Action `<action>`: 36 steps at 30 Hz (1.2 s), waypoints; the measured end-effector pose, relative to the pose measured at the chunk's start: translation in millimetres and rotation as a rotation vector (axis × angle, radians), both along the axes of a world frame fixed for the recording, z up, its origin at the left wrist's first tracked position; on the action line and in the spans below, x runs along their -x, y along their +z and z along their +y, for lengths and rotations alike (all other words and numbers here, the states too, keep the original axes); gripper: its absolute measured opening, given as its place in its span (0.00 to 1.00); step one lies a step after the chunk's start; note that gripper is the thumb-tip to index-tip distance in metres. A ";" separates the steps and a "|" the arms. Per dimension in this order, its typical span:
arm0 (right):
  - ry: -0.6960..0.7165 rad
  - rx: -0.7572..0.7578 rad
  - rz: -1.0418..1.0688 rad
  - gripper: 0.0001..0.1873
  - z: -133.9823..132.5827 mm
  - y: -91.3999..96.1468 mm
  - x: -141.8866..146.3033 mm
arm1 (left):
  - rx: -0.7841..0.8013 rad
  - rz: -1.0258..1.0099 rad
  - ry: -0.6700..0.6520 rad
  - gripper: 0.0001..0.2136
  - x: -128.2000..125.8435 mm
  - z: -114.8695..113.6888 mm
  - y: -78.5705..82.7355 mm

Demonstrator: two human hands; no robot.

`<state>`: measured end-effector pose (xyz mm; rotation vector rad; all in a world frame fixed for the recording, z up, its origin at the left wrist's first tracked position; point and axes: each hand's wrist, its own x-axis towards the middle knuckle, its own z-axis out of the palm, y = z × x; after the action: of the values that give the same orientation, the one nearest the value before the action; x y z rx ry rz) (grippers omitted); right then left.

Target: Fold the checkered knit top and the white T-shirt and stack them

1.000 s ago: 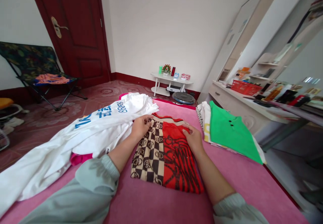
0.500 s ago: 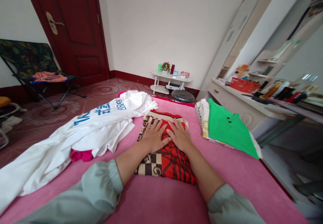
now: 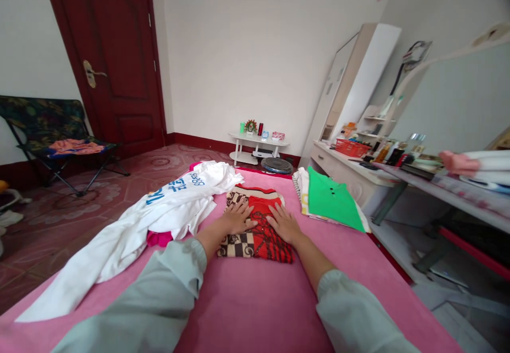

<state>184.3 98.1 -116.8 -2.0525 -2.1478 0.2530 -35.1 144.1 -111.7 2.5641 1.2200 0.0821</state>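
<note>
A folded garment (image 3: 263, 236), patterned in red, black and beige checks, lies flat on the pink bedcover (image 3: 247, 310). My left hand (image 3: 238, 218) rests palm down on its checked left part, fingers spread. On the red right part lies my right hand (image 3: 284, 222), also flat with its fingers apart. The two hands are separated by a strip of the cloth. To the left sprawls a white shirt (image 3: 159, 199) with blue lettering, unfolded and rumpled. At the right is a stack of folded clothes with a green top (image 3: 334, 199) uppermost.
A folding chair (image 3: 67, 146) with an orange cloth stands by the red door (image 3: 111, 66). Beyond the bed is a low white table (image 3: 258, 139) with small items. Along the right runs a dressing table (image 3: 346, 164) with a red basket (image 3: 353, 147) and bottles.
The view has tilted up and swung right, showing more of the dressing table. My hands have moved slightly apart on the folded garment, both still flat.
</note>
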 end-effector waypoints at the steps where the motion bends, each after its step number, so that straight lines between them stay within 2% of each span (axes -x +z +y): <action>1: 0.000 -0.011 0.004 0.34 -8.9 -0.8 -3.6 | 0.012 -0.011 -0.011 0.36 6.9 -4.4 1.0; 4: -0.014 -0.034 0.008 0.33 -33.5 -3.4 -10.7 | 0.001 -0.064 -0.024 0.34 27.4 -21.5 -2.6; 8: -0.018 -0.119 0.057 0.32 -57.3 -4.7 -13.1 | -0.147 -0.199 -0.005 0.28 51.7 -53.4 -11.5; 12: -0.006 -0.374 0.314 0.27 -71.8 -3.0 -19.8 | -0.279 -0.420 0.106 0.21 66.5 -85.0 -6.7; 15: -0.094 -0.486 0.484 0.27 -79.8 -1.9 -32.2 | -0.312 -0.450 0.243 0.16 70.0 -100.5 4.2; 17: -0.095 -0.412 0.556 0.27 -84.1 0.3 -40.7 | -0.281 -0.411 0.255 0.16 71.0 -106.3 10.4; 22: 0.149 0.061 0.748 0.26 -93.1 18.3 -44.7 | -0.179 -0.444 -0.009 0.15 75.8 -111.2 17.2; 25: 0.213 0.237 0.792 0.22 -97.7 28.2 -35.4 | -0.146 -0.483 -0.088 0.09 77.4 -113.0 19.5; 30: 0.209 0.218 0.772 0.18 -98.1 27.1 -25.2 | -0.136 -0.516 -0.163 0.09 75.8 -114.2 20.4; 36: 0.227 0.234 0.781 0.15 -98.0 31.3 -36.6 | -0.122 -0.563 -0.191 0.11 78.1 -112.6 17.2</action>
<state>220.9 0.1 -85.6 -1.4203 -1.8725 1.1593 -113.2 31.5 -94.5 2.4816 0.7730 0.7957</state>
